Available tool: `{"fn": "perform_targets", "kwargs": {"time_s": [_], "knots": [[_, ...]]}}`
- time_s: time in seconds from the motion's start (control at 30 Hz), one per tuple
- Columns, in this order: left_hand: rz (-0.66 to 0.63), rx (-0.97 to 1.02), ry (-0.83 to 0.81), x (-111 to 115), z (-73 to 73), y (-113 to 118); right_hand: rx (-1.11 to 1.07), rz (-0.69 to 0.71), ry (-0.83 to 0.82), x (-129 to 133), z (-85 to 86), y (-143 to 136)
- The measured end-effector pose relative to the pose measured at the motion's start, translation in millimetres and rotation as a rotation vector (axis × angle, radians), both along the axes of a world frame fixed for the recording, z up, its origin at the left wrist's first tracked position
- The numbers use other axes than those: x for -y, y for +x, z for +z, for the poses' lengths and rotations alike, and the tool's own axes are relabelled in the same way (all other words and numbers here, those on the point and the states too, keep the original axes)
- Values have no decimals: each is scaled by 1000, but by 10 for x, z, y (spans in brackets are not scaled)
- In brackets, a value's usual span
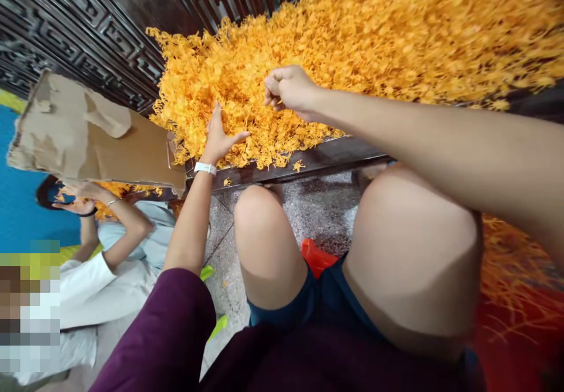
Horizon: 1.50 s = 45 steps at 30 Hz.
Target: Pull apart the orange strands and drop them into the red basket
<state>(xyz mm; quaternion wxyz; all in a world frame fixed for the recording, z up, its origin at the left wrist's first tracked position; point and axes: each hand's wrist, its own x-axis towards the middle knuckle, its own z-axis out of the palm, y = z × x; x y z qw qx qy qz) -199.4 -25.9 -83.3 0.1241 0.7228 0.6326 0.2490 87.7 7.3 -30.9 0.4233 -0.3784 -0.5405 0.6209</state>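
Observation:
A thick heap of small orange pieces with thin curly strands (374, 39) covers the dark wooden bench (343, 148). At the heap's left part, my left hand (221, 136) rests on or just over the pieces, thumb and fingers spread, with nothing seen in it. A white band (205, 168) is round that wrist. My right hand (291, 89) is over the heap to the right, its fingers curled together. Whatever it may hold is hidden by the fingers or too small to name.
Left of the heap stands a torn cardboard piece (88, 133). Beyond it a person in white (127, 280) sits with raised hands near more orange pieces. Dark carved latticework (101, 27) rises behind. Loose orange strands (520, 268) lie on red material (511, 339) at the lower right.

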Motion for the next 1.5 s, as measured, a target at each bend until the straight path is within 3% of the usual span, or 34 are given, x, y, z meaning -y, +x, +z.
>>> {"fn": "perform_targets", "kwargs": {"time_s": [0.23,0.4,0.63,0.8,0.87,0.97,1.07,1.17,1.23,1.33,1.43,1.5], "knots": [[18,30,-40,-11,107,-151,-107,-20,106,-87,126,148],[17,19,-49,-100,66,-169,-181,-77,118,52,403,328],[9,-19,-94,-63,14,-81,-443,-203,200,325,998,945],[-20,-110,-161,-56,107,117,-465,-242,248,469,1062,1279],[7,-166,-261,-64,268,265,-476,-227,255,498,1028,1373],[30,-248,-350,-37,646,602,-445,-214,271,506,981,1498],[-171,-213,-146,23,1073,1123,-381,-214,300,494,961,1563],[-411,100,76,-3,1371,1783,-307,-224,337,480,946,1537],[-475,316,106,-101,1449,2196,-232,-243,350,466,922,1495],[-530,544,-50,-307,1432,2588,-124,-287,338,421,844,1461],[-566,749,-225,-503,1375,2676,-62,-347,320,338,733,1496],[-578,816,-258,-620,1358,2650,-31,-368,320,273,668,1534]]}}
